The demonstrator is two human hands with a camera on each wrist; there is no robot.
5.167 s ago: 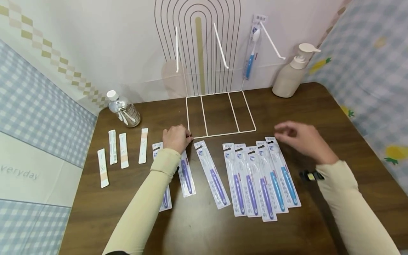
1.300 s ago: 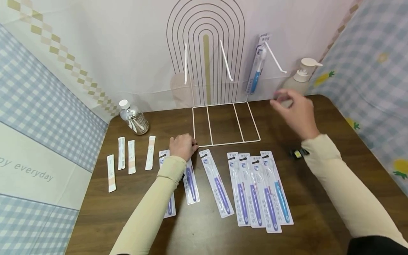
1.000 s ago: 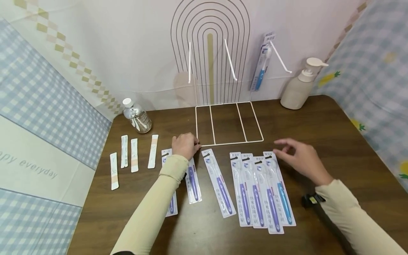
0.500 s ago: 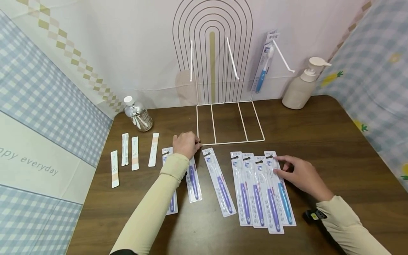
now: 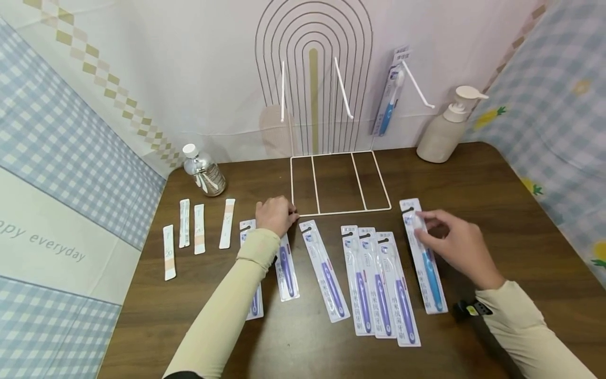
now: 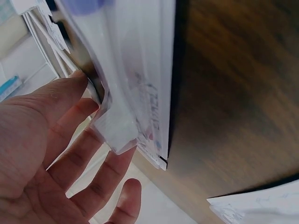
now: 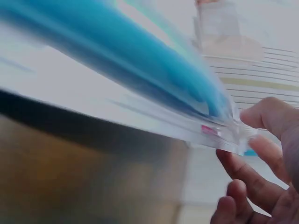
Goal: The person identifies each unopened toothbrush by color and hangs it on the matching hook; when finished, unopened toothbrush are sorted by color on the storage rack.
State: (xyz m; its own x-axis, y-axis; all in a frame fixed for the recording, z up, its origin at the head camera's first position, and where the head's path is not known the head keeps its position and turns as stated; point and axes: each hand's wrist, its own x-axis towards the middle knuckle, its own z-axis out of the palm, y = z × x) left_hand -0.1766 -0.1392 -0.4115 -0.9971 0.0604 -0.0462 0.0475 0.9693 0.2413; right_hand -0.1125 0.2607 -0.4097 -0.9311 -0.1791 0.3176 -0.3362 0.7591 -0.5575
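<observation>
The right hand (image 5: 452,245) pinches a blue toothbrush pack (image 5: 428,271) near its top, thumb on the clear front and fingers behind; the pack, holding one blue-handled brush, lies right of the purple ones, and shadow shows under its edge. The left hand (image 5: 273,216) touches the front left corner of the wire rack (image 5: 341,212), its outer fingers spread apart; whether thumb and forefinger clamp the wire, I cannot tell. Each purple pack holds one brush: three overlap in a row (image 5: 379,284), another, the slanted pack (image 5: 324,271), lies alone, and two more (image 5: 286,268) are partly covered by the left hand and sleeve. A hanging blue pack (image 5: 389,108), with another card edge behind it, is on the right hook (image 5: 416,87). The pump bottle (image 5: 440,134) is opaque; the contents of the capped bottle (image 5: 205,173) and four slim sachets (image 5: 199,229) cannot be made out. A narrow strip of table (image 5: 307,347) separates the rack's front rail from the purple packs, a gap parts the held pack from the row, and a wider stretch of wood runs from the right hand to the table's right edge.
</observation>
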